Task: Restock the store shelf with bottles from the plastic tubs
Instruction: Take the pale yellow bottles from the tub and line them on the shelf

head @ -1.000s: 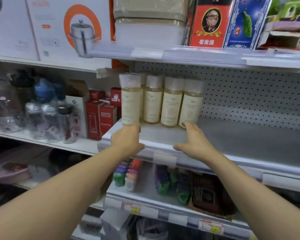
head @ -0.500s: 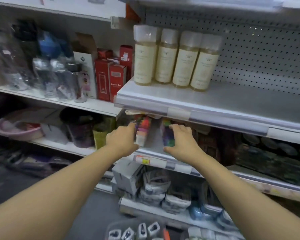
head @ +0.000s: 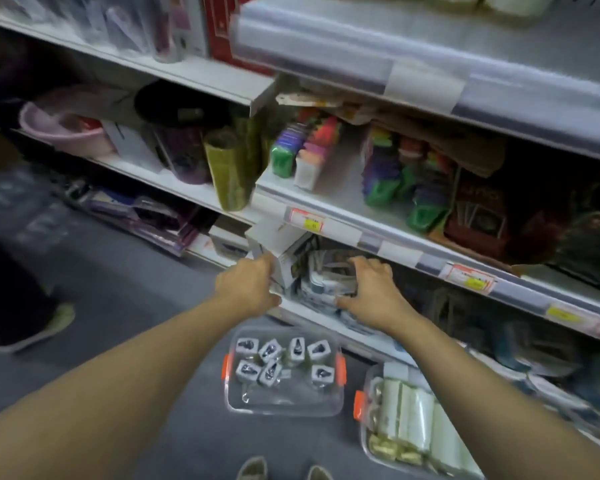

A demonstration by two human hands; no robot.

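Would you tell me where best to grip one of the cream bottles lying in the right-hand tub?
Probably round the body, from above: the cream bottles lie on their sides, packed together in the right-hand tub, so only their upper flanks are exposed.

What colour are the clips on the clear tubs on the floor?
Orange, seen in the head view: the latches on each clear tub.

clear plastic tub (glossy) — matt floor

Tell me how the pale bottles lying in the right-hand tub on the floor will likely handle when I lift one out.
The pale bottles look round and lie on their sides, so one set down flat may roll. Their clear wrap looks glossy, so probably a bit slippery. They are packed close in the tub, so lifting one may shift its neighbours.
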